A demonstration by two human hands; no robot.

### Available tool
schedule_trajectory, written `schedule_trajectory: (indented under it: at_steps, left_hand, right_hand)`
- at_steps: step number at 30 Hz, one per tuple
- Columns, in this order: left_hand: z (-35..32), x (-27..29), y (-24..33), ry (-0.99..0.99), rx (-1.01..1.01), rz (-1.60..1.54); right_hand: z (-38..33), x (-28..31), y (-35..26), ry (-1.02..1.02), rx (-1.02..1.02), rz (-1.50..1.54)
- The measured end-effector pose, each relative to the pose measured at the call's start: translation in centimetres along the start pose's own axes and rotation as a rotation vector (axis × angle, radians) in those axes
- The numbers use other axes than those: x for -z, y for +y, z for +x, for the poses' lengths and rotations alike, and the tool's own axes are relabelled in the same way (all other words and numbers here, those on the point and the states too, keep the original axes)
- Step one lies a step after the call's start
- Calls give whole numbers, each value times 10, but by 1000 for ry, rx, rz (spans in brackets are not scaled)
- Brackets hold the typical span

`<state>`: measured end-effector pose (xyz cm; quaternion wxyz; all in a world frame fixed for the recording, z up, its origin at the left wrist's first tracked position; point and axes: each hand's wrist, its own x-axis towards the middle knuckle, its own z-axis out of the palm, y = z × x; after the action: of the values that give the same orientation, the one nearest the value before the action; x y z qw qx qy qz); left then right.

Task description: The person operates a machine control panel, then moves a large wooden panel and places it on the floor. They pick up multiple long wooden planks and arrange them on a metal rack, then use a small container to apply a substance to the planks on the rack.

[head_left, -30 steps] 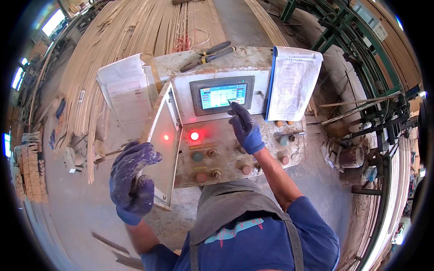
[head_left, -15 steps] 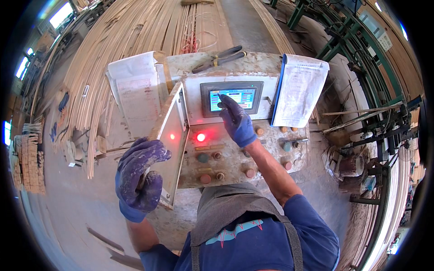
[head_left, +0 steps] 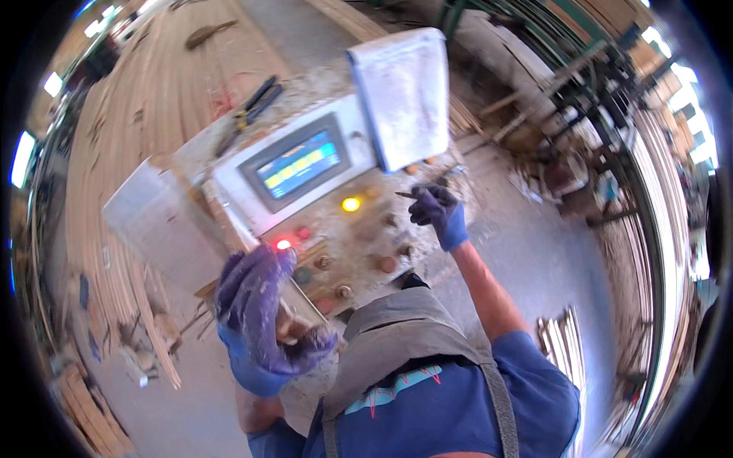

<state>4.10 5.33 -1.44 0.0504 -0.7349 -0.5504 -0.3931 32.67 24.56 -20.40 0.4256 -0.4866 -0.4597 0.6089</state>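
My right hand [head_left: 437, 211], in a purple and blue glove, is closed on a short, dark, pointed pen-like stick [head_left: 405, 195]. It is above the right side of a worn control panel [head_left: 366, 229], off the touchscreen [head_left: 298, 164]. In a matching glove, my left hand [head_left: 263, 313] is at the panel's near left, thumb and curved fingers apart. A brownish patch shows between them; I cannot make out what it is. Beside this hand, the white cabinet door [head_left: 229, 210] is seen nearly edge-on. A red lamp [head_left: 283, 244] and a yellow lamp [head_left: 350, 204] glow.
Pliers [head_left: 256, 107] lie on top of the console. Paper sheets hang at its right [head_left: 403, 99] and left [head_left: 156, 221]. Long wooden strips [head_left: 153, 114] cover the floor beyond, with a brush-like thing [head_left: 210, 34] on them. Green machine frames [head_left: 527, 23] stand at the right.
My right hand has left the touchscreen and moved right and toward me with the pen-like stick. The yellow lamp has lit and the screen's display differs. The whole view has tilted.
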Motion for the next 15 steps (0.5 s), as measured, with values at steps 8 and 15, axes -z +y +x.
schedule_trajectory:
  at_steps: [8,15]
  left_hand:
    - [79,-121,24,-9,-67,132]
    - [135,-228,-5,20,-75,468]
  right_hand:
    - [39,73,-34,-12,-305,29]
    - [-9,277,-3,44,-37,126]
